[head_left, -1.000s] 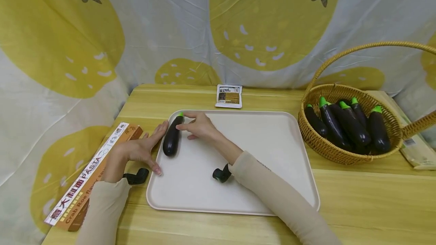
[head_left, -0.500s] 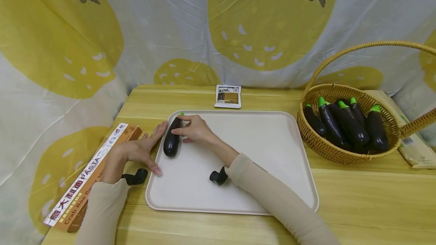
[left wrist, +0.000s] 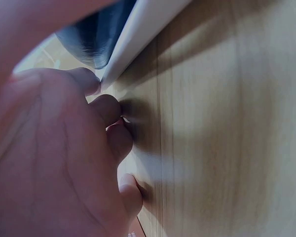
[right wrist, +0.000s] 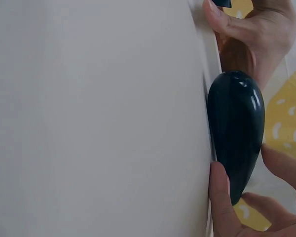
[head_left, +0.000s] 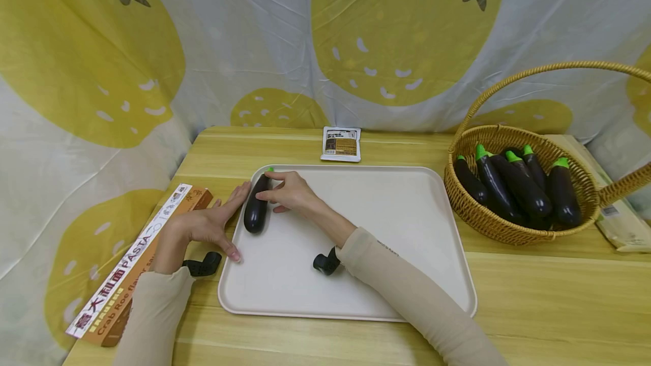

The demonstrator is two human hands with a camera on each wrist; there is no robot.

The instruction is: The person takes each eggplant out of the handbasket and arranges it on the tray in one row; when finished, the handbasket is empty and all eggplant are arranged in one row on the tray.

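Note:
On the left part of a pale tray [head_left: 391, 225] lies a dark, glossy eggplant [head_left: 255, 214] with a green stem end. My right hand [head_left: 297, 194] pinches its upper part; in the right wrist view, fingers touch both sides of the narrow end of the eggplant [right wrist: 237, 118]. My left hand [head_left: 216, 223] rests at the tray's left edge, fingers extended and thumb spread toward the tray's rim. In the left wrist view, the fingertips of the left hand [left wrist: 59, 143] touch the wooden table beside the tray wall.
A wicker basket [head_left: 488, 229] holding several eggplants stands to the right of the tray, its handle arching high. A pasta box [head_left: 137, 258] lies left of the tray. Behind the tray lies a small sachet [head_left: 341, 144]. A pale package [head_left: 625, 225] lies behind the basket.
My right hand has shifted very slightly left and down along the eggplant, still holding it. The eggplant and my left hand stay nearly in place.

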